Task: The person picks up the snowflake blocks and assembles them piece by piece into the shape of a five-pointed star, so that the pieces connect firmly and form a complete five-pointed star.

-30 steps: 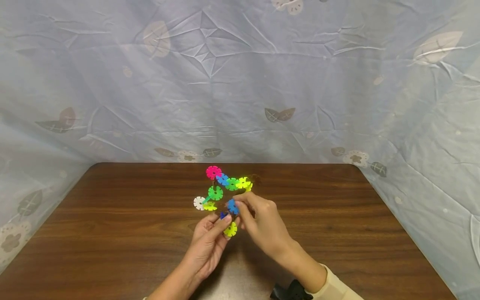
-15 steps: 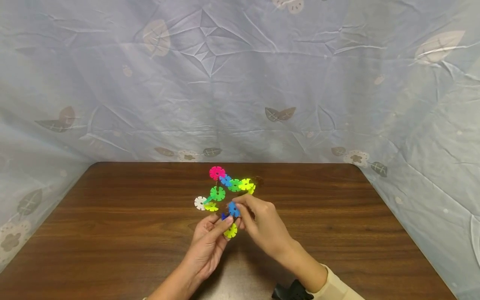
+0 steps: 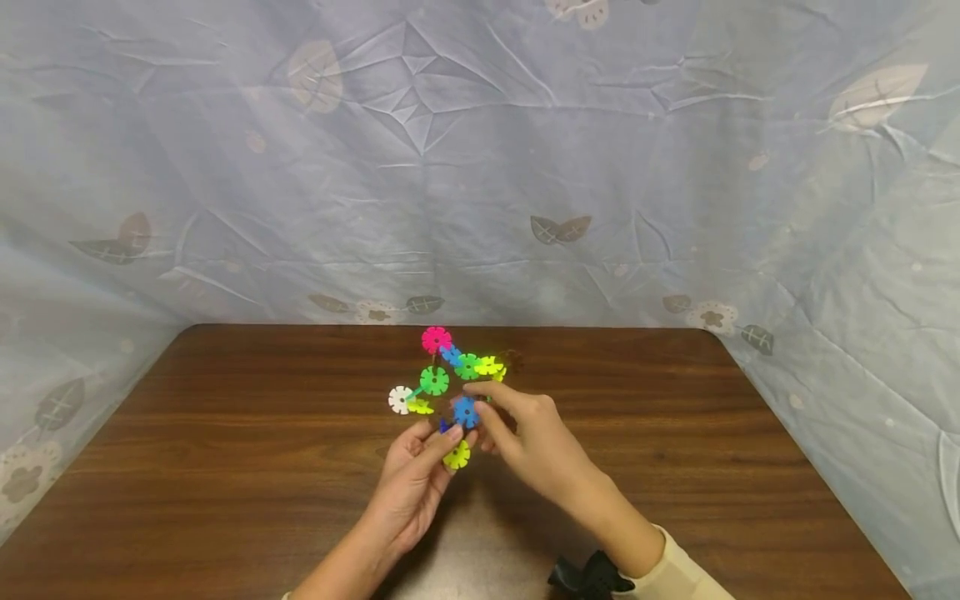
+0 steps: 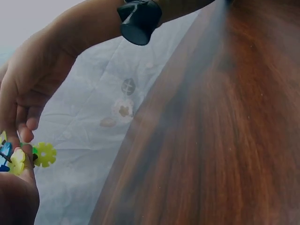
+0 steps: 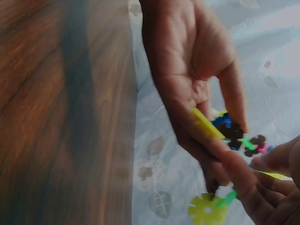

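Observation:
Slotted plastic discs are joined into a branching, many-coloured piece held up over the table. My left hand (image 3: pixel 412 479) pinches it low down, thumb beside a blue disc (image 3: pixel 466 412) and a yellow disc (image 3: pixel 457 455). My right hand (image 3: pixel 551 450) is at the blue disc, its thumb tip by the right edge and the index finger reaching above. Farther off on the piece are a pink disc (image 3: pixel 436 340), a green disc (image 3: pixel 434 381) and a white disc (image 3: pixel 400 400). In the right wrist view, a yellow disc (image 5: pixel 206 211) hangs below the fingers.
A brown wooden table (image 3: pixel 225 467) lies beneath both hands. Grey-blue cloth (image 3: pixel 480 167) with leaf prints rises behind it and along both sides. A black strap-like thing (image 3: pixel 588 577) is at the right wrist, by a cream sleeve (image 3: pixel 678 575).
The right thumb and index finger have spread from their pinch on the blue disc, which now shows more fully. The left hand keeps its hold; the piece has shifted slightly.

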A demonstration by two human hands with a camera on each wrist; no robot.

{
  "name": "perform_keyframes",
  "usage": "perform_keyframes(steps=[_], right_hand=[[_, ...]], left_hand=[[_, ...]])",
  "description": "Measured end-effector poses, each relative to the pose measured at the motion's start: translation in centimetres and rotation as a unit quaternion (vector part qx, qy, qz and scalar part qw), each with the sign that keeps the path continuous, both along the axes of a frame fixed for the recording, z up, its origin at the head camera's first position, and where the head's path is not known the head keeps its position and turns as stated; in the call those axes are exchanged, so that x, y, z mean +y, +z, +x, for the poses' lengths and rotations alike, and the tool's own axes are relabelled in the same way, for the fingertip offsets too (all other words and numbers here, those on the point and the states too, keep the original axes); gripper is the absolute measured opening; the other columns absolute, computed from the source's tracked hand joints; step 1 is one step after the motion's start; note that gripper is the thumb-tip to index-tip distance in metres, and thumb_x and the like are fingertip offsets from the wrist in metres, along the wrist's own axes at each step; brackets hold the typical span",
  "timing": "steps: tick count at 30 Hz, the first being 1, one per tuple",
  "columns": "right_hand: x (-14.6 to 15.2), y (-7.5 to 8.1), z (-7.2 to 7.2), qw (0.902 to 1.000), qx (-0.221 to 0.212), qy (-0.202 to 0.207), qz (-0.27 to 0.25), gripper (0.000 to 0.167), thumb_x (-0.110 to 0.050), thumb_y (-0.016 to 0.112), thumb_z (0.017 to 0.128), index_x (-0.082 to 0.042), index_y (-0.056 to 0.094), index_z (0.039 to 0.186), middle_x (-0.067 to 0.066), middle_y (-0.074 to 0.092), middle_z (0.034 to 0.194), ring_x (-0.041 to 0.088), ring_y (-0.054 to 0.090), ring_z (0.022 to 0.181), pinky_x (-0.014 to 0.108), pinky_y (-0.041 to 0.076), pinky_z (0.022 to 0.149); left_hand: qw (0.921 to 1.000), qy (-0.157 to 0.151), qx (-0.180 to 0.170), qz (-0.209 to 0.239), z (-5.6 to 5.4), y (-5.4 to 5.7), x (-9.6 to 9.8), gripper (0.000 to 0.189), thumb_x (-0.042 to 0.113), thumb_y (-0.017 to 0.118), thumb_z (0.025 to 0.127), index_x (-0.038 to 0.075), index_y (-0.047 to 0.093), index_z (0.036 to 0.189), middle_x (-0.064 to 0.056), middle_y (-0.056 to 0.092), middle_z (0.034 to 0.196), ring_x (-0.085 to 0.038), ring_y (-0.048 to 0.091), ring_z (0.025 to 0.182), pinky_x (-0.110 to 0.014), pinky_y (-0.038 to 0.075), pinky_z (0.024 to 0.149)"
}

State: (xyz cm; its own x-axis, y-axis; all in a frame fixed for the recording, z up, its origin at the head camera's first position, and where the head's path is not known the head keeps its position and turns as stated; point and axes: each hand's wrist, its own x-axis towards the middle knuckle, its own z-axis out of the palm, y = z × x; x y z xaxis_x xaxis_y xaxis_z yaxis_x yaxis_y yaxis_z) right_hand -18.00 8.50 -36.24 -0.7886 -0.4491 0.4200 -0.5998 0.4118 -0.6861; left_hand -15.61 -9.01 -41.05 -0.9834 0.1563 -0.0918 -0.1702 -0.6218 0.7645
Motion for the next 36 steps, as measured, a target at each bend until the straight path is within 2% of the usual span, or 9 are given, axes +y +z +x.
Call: perform_keyframes(steps=[4,8,10,14,17,20,26,31,36], right_hand=[[0.6,-0.1,-0.1,0.9988,0.043,-0.021,-0.005,0.021,-0.010,0.060,0.107,-0.006,0.070,0.125,0.008,0.078,0.088,0.005,0.064,0.061,0.020,0.057,0.057],[1.2,-1.0,-0.8,0.9918,0.098,-0.079,-0.018,0.011,-0.008,0.063,0.104,-0.002,0.069,0.112,0.003,0.071,0.082,0.005,0.054,0.062,0.020,0.051,0.056],[1.5,-1.5,-1.3,0.9932,0.073,-0.088,-0.020,0.015,-0.009,0.065,0.103,-0.002,0.065,0.117,0.004,0.071,0.086,0.008,0.057,0.070,0.022,0.053,0.061],[1.8,-2.7,-2.2,0.9969,-0.065,-0.037,-0.024,0.038,-0.019,0.066,0.104,-0.002,0.056,0.137,0.016,0.073,0.121,0.024,0.071,0.106,0.034,0.063,0.087],[1.7,-3.5,-2.8,0.9855,-0.158,0.010,-0.061,0.048,-0.022,0.066,0.104,0.000,0.051,0.145,0.025,0.062,0.142,0.037,0.069,0.122,0.042,0.061,0.101],[1.5,-4.1,-3.0,0.9708,-0.208,0.034,-0.115,0.050,-0.018,0.067,0.103,0.001,0.051,0.145,0.027,0.057,0.146,0.039,0.068,0.124,0.039,0.061,0.102],[1.1,-4.5,-3.0,0.9613,-0.215,0.032,-0.169,0.046,-0.014,0.072,0.099,-0.002,0.057,0.141,0.025,0.065,0.135,0.031,0.068,0.119,0.029,0.060,0.096],[0.9,-5.0,-3.0,0.9653,-0.204,0.009,-0.163,0.046,-0.013,0.073,0.097,-0.001,0.058,0.139,0.025,0.067,0.131,0.030,0.067,0.118,0.029,0.060,0.094],[0.9,-5.7,-3.0,0.9727,-0.186,-0.012,-0.138,0.047,-0.012,0.074,0.097,0.000,0.057,0.139,0.025,0.068,0.130,0.032,0.069,0.117,0.035,0.062,0.096]], left_hand=[[0.9999,-0.008,0.002,0.008,-0.3,-0.3,-0.2,0.032,-0.003,0.054,0.104,-0.011,0.048,0.134,-0.014,0.065,0.130,-0.019,0.075,0.114,-0.026,0.056,0.105],[0.9998,-0.006,-0.001,0.020,-0.7,-0.5,-0.4,0.039,0.001,0.053,0.105,-0.011,0.044,0.141,-0.015,0.062,0.138,-0.022,0.074,0.118,-0.026,0.055,0.107],[0.9996,0.000,-0.009,0.027,-0.8,-0.5,-0.4,0.031,0.002,0.053,0.106,-0.009,0.048,0.134,-0.014,0.062,0.136,-0.022,0.074,0.118,-0.027,0.056,0.106],[0.9990,0.001,-0.016,0.041,-0.8,-0.6,-0.6,0.022,0.003,0.051,0.107,-0.006,0.049,0.127,-0.013,0.062,0.134,-0.022,0.074,0.118,-0.026,0.055,0.107],[0.9988,-0.007,-0.014,0.047,-0.7,-0.7,-0.6,0.024,0.002,0.050,0.107,-0.006,0.048,0.129,-0.011,0.063,0.132,-0.019,0.074,0.117,-0.025,0.055,0.107],[0.9985,-0.013,-0.017,0.051,-0.7,-0.7,-0.6,0.023,0.003,0.050,0.107,-0.005,0.046,0.128,-0.009,0.064,0.130,-0.017,0.075,0.115,-0.024,0.055,0.107],[0.9986,-0.013,-0.021,0.047,-0.8,-0.7,-0.6,0.023,0.003,0.051,0.106,-0.002,0.047,0.129,-0.007,0.065,0.128,-0.017,0.074,0.115,-0.025,0.056,0.107],[0.9994,-0.006,-0.029,0.018,-1.0,-0.8,-0.6,0.021,0.004,0.055,0.105,0.000,0.052,0.126,-0.006,0.069,0.122,-0.017,0.074,0.111,-0.027,0.059,0.102],[0.9984,0.016,-0.027,-0.046,-1.2,-1.1,-0.7,0.008,0.003,0.057,0.102,0.005,0.058,0.110,-0.003,0.068,0.109,-0.014,0.073,0.096,-0.026,0.064,0.085]])
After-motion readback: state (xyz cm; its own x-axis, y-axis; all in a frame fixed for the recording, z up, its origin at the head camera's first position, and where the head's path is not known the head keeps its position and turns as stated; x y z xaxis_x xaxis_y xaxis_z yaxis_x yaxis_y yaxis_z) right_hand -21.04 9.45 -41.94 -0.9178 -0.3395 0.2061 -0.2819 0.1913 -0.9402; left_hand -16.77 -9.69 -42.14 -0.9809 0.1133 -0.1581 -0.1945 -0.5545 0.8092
